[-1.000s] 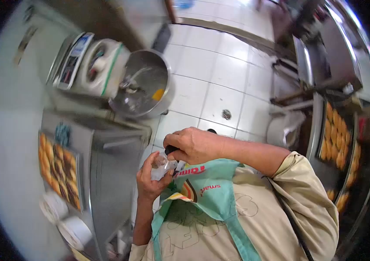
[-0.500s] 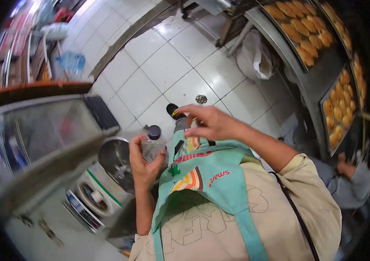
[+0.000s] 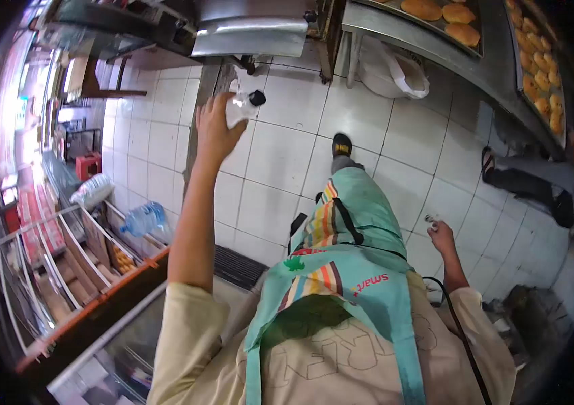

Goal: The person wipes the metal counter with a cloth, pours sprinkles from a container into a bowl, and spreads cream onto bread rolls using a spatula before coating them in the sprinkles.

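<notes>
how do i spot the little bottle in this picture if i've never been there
Start from the white tiled floor and follow the person's outstretched left arm up to the left hand. The small bottle is in its grip. Its clear body and black cap set it apart from the larger blue-tinted bottle lower down at left.

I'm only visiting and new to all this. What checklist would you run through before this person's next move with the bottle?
1. Bottle gripped: ok, the left hand holds the clear bottle.
2. Cap in place: ok, the black cap sits on the bottle's end; how tight, I cannot tell.
3. Both hands on the bottle: not ok, the right hand is lowered, well away from it.
4. Right hand empty: cannot tell, it is too small in view.
5. Floor dry: cannot tell, the white tiles shine.
</notes>
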The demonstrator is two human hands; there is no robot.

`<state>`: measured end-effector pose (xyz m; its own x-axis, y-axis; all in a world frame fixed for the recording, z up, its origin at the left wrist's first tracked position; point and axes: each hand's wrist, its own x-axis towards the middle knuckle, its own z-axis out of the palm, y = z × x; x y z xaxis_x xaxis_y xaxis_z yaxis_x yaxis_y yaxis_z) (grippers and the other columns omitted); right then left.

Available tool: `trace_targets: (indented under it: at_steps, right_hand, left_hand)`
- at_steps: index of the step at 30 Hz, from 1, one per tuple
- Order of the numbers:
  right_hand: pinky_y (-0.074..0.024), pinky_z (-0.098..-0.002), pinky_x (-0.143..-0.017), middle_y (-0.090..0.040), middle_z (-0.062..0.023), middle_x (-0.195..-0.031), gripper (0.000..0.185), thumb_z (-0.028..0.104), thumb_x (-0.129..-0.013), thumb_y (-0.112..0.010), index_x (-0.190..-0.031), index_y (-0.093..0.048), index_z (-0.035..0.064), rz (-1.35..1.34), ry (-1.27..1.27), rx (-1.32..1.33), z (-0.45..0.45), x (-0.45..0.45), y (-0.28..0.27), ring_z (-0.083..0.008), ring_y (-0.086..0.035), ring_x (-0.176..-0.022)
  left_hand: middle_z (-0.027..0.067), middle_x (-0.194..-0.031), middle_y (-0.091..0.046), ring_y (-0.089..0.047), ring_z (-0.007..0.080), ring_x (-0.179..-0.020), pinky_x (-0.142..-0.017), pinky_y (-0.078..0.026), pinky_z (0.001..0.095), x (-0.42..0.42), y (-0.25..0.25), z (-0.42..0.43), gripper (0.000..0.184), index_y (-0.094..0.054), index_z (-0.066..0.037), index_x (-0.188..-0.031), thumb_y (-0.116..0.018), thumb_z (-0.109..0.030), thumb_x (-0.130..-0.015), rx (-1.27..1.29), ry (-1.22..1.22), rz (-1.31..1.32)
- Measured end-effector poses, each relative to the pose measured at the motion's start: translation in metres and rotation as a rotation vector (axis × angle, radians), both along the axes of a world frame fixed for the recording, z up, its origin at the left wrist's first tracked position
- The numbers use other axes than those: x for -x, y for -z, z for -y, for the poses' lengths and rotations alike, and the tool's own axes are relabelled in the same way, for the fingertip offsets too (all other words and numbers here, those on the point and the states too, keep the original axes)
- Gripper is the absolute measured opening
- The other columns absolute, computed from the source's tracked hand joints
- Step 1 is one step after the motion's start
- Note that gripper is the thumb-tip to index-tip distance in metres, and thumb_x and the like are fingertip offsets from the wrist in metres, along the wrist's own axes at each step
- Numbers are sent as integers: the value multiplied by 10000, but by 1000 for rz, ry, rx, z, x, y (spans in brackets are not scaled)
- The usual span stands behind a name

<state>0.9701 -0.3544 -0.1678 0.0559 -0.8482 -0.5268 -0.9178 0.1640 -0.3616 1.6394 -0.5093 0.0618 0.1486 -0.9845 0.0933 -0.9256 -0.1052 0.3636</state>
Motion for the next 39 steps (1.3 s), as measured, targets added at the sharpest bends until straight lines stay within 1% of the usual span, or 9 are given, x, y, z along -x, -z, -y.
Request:
trace_targets:
  at_steps: [5, 13, 23, 25, 28, 31, 33, 36, 39]
  right_hand:
    - [-494, -311, -437, -677, -100, -799, 350, 227, -882, -692, -1135, -630, -7, 156, 635, -413, -75, -54, 8, -162, -628, -545]
    - [-502, -326, -716, -623, -55, -879, 380, 283, -973, -633, -1257, -597, 35, 492, 891, -311, -20, -197, -47, -149, -596, -784]
    - [-482, -292, -640, -628, -20, -936, 318, 228, -994, -592, -1273, -590, 75, 487, 1356, -202, -162, -351, -68, -118, -581, -763]
    - [-519, -338, -657, -670, -68, -968, 328, 231, -978, -608, -1268, -585, 79, 422, 1433, -339, -201, -398, -66, -162, -620, -757]
    - [-544, -418, -817, -701, -181, -1092, 406, 297, -920, -686, -1236, -597, 58, 283, 1357, -304, -263, -469, -54, -297, -689, -936]
    - [-541, -406, -857, -725, -186, -1018, 419, 334, -871, -738, -1189, -635, 81, 166, 1499, -324, -289, -530, -38, -323, -694, -957]
    - [-544, -432, -857, -719, -181, -1001, 406, 343, -868, -732, -1148, -645, 61, 335, 1838, -227, -288, -551, -34, -342, -693, -941]
    - [-526, -438, -922, -695, -186, -1105, 411, 360, -869, -723, -1126, -653, 48, 340, 1893, -204, -274, -548, -33, -347, -664, -1044]
    - [-518, -430, -943, -689, -176, -1136, 433, 384, -889, -692, -1176, -639, 65, 324, 1791, -204, -274, -523, -9, -352, -654, -1073]
  left_hand:
    - [92, -1253, -569, -539, 328, -1214, -1048, -351, 563, -66, 93, 155, 629, -561, -255, -1263, -810, -124, -700, -80, 161, 302]
    - [166, -1347, -528, -501, 345, -1278, -1072, -365, 513, -130, 170, 290, 808, -474, -244, -1404, -866, -194, -699, -292, 256, 496]
    - [227, -1515, -379, -358, 387, -1414, -1117, -293, 617, -179, 192, 302, 1118, -214, -65, -1543, -877, -231, -658, -351, 463, 432]
    - [274, -1503, -375, -344, 419, -1413, -1170, -289, 492, -203, 196, 300, 1092, -273, 62, -1495, -871, -233, -630, -275, 559, 358]
    - [324, -1448, -391, -391, 469, -1341, -1140, -303, 554, -222, 215, 281, 1095, -248, 79, -1498, -849, -356, -693, -63, 490, 137]
    - [307, -1482, -372, -378, 484, -1352, -1122, -314, 606, -209, 249, 267, 957, -256, 39, -1519, -721, -454, -843, 182, 710, 226]
    - [337, -1460, -387, -383, 490, -1352, -1127, -326, 541, -127, 221, 219, 848, -322, 28, -1498, -724, -343, -850, -122, 665, 236]
    - [264, -1211, -619, -629, 418, -1025, -922, -494, 489, -62, 273, 203, 653, -504, 51, -1337, -709, -325, -845, -391, 1005, 156]
    - [185, -1034, -649, -638, 291, -906, -809, -511, 377, 63, 318, 215, 514, -579, 56, -1213, -697, -301, -863, -624, 1145, 85]
